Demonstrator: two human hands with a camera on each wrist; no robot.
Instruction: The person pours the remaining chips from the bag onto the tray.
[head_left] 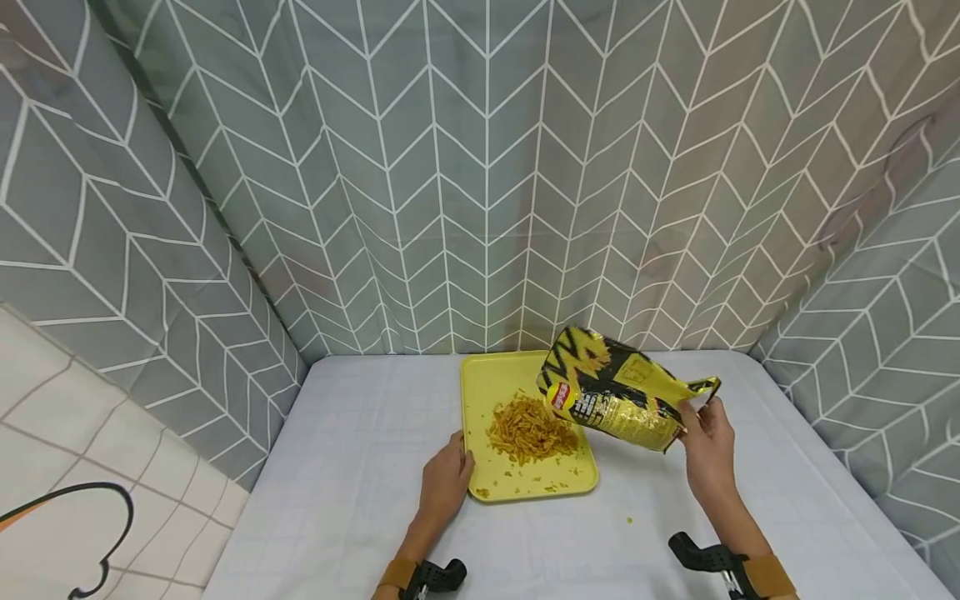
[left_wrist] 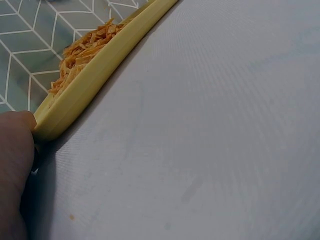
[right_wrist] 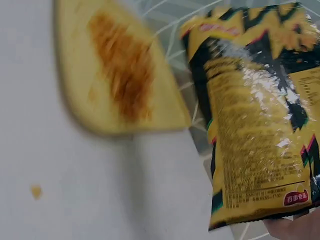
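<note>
A yellow tray [head_left: 491, 487] lies on the white table, with a heap of orange-brown snack sticks [head_left: 528, 429] in its middle and crumbs near its front edge. My left hand [head_left: 446, 475] grips the tray's left rim; in the left wrist view its thumb [left_wrist: 20, 120] lies over the tray's corner [left_wrist: 55, 125]. My right hand [head_left: 707, 442] pinches a yellow and black snack bag [head_left: 622, 392] by its right end. The bag is tilted, its left end over the tray's right side. In the right wrist view the bag [right_wrist: 260, 130] shows its printed back.
The white tablecloth [head_left: 360, 450] surrounds the tray. One small crumb [head_left: 629, 520] lies on it to the right of the tray's front corner. Patterned grey curtains [head_left: 480, 167] stand behind and on both sides of the table. Both wrists carry strapped cameras.
</note>
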